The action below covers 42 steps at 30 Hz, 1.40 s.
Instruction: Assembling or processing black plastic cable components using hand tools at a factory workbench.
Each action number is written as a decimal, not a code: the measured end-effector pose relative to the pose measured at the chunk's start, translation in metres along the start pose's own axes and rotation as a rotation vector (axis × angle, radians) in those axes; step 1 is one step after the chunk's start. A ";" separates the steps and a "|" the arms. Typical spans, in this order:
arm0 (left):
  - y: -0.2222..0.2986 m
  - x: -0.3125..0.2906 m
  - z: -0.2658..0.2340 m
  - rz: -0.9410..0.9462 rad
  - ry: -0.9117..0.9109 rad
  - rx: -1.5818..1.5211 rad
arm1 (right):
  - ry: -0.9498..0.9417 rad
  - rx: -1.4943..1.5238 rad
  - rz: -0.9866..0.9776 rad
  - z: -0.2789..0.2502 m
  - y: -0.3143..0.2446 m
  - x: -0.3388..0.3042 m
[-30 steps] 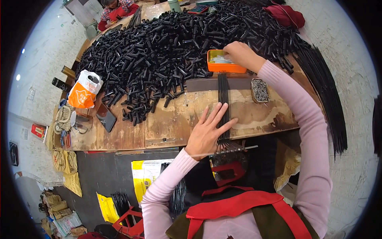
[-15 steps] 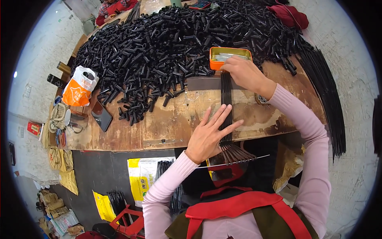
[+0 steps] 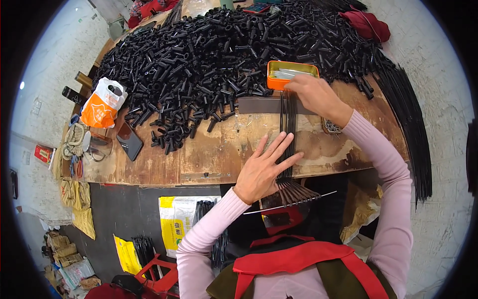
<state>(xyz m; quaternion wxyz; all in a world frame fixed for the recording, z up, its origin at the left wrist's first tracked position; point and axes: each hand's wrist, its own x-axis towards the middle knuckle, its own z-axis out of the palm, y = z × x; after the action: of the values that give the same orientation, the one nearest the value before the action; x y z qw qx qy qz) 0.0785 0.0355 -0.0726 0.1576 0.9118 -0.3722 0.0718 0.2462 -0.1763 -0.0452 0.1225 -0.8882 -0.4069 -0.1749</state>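
A bunch of thin black rods (image 3: pixel 291 119) lies across the table edge, its near ends fanned out and joined along a thin pale rod (image 3: pixel 326 194). My left hand (image 3: pixel 263 172) rests flat on the bunch with its fingers spread. Over the far ends is my right hand (image 3: pixel 318 98), its thumb and fingertips pinched together; what they hold, if anything, is hidden. There the rods part into two groups. Just beyond the fingers stands an orange tin (image 3: pixel 278 83) with thin, pale, needle-like pieces inside. A flat grey bar (image 3: pixel 259 105) lies under the rods.
Black tubular parts (image 3: pixel 199 60) form a large heap across the table's back. A phone (image 3: pixel 130 142) and an orange-white bag (image 3: pixel 103 105) lie at left. Long black rods (image 3: pixel 408 119) hang over the right edge. A small container of metal bits (image 3: pixel 331 127) is by my right wrist.
At their far ends the black rods have split into two groups with a gap between. My right hand has shifted slightly right and nearer. The left hand stays flat on the rods.
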 end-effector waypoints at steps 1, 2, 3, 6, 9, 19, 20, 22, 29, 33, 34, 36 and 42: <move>0.000 0.000 0.000 -0.006 -0.009 -0.005 | 0.000 0.000 -0.003 -0.005 0.000 0.005; 0.000 0.000 0.000 -0.009 -0.008 -0.004 | 0.073 -0.010 0.047 -0.012 0.001 0.013; 0.000 0.000 0.000 -0.005 -0.002 -0.024 | 0.147 -0.020 0.096 -0.014 0.005 0.019; 0.000 0.001 0.000 0.021 -0.009 -0.008 | -0.001 -0.139 0.171 0.001 0.040 0.034; -0.001 0.002 0.000 0.028 -0.010 0.007 | -0.133 -0.151 0.191 0.013 0.061 0.046; -0.003 0.000 0.002 0.031 0.032 -0.062 | -0.085 -0.124 0.238 -0.030 0.030 0.035; -0.003 -0.001 0.001 0.026 0.035 -0.063 | 0.023 -0.080 0.175 -0.034 0.019 0.025; -0.001 0.001 0.000 0.034 0.030 -0.036 | 0.009 -0.037 0.129 -0.027 0.008 -0.004; -0.001 0.002 0.000 0.018 0.005 -0.047 | -0.028 0.102 0.039 -0.010 0.006 -0.036; 0.000 0.002 0.000 0.008 -0.005 -0.005 | -0.090 0.105 0.074 -0.015 0.008 -0.040; 0.000 0.003 0.000 0.008 -0.005 -0.004 | -0.087 0.107 0.072 -0.018 0.008 -0.041; -0.002 0.002 0.002 0.027 -0.005 -0.010 | -0.085 0.110 0.074 -0.018 0.008 -0.043; -0.004 0.004 0.005 0.050 0.001 -0.007 | -0.100 0.078 0.047 -0.018 0.010 -0.038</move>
<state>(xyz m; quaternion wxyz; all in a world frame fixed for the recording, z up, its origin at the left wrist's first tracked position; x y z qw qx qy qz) 0.0841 0.0340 -0.0779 0.1591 0.9016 -0.3951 0.0750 0.2268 -0.2153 -0.0454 0.1404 -0.8996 -0.3982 -0.1114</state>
